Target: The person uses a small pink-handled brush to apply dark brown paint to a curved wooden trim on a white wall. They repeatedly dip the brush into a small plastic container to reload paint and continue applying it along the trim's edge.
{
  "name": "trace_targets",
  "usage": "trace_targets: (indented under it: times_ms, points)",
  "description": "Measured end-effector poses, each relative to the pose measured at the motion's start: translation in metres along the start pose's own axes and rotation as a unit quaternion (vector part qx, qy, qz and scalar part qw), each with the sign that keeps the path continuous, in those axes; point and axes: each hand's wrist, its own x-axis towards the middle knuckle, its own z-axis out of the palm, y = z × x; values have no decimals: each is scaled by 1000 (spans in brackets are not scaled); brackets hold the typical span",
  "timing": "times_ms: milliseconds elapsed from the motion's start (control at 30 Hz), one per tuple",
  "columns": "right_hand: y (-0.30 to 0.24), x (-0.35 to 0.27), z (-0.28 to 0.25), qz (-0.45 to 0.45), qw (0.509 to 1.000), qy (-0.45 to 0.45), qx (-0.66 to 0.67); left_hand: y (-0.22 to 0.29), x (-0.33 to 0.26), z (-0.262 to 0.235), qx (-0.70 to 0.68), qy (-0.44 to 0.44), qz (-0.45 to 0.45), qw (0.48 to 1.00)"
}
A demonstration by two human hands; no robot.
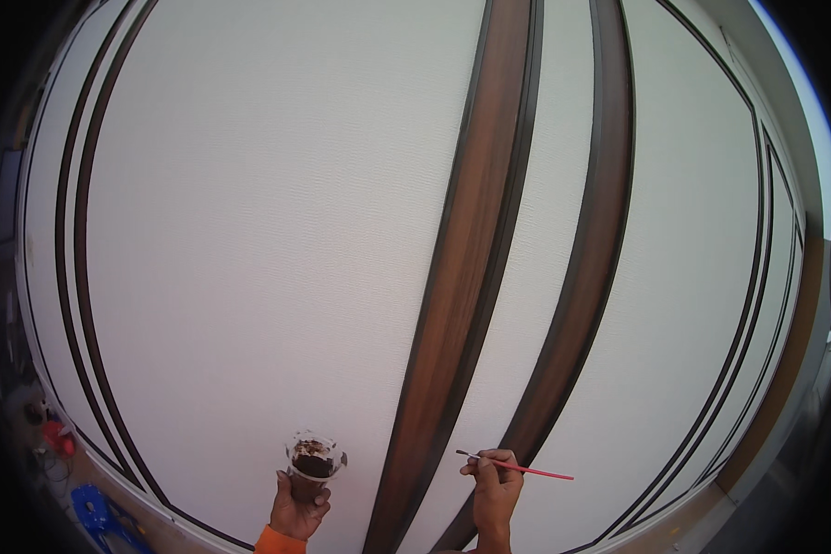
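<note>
My left hand (295, 513), below an orange sleeve, is wrapped round a clear plastic cup (312, 460) with dark brown paint in it and smears on its rim. My right hand (497, 485) pinches a thin paintbrush (547, 475) with a red handle. The brush's dark tip points left, toward the cup but apart from it. Just beyond both hands stands a white textured wall panel (268, 203). A wide brown wood-grain strip (471, 249) with dark edges runs up it between my hands. Behind my right hand runs a narrower brown strip (593, 268).
Thin dark trim lines (85, 249) border the panel at the left, and similar lines (757, 249) at the right. A blue plastic stool (102, 517) stands on the floor at the lower left, near a red object (57, 438) and some cable.
</note>
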Motion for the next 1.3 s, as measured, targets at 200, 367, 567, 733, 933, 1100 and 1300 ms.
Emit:
trace_targets:
  times_ms: [200,367,567,733,933,1100,1300]
  points:
    - [6,-6,1,-22,999,-7,36,6,-10,8,112,-14,43,993]
    - [-8,-3,5,-6,999,-22,46,3,-13,24,85,-31,45,995]
    - [-23,-18,15,-15,1000,-24,10,-2,-15,39,73,-60,36,995]
    - [-53,-17,8,-14,1000,-18,-20,-20,-18,74,75,-81,25,994]
    - [-94,30,-4,-65,984,-96,-139,-42,-9,84,133,-36,86,987]
    - [-124,83,26,-90,966,-228,-77,-38,-35,92,213,76,147,963]
    - [-94,142,4,-103,942,-307,-93,-73,-43,59,278,184,203,921]
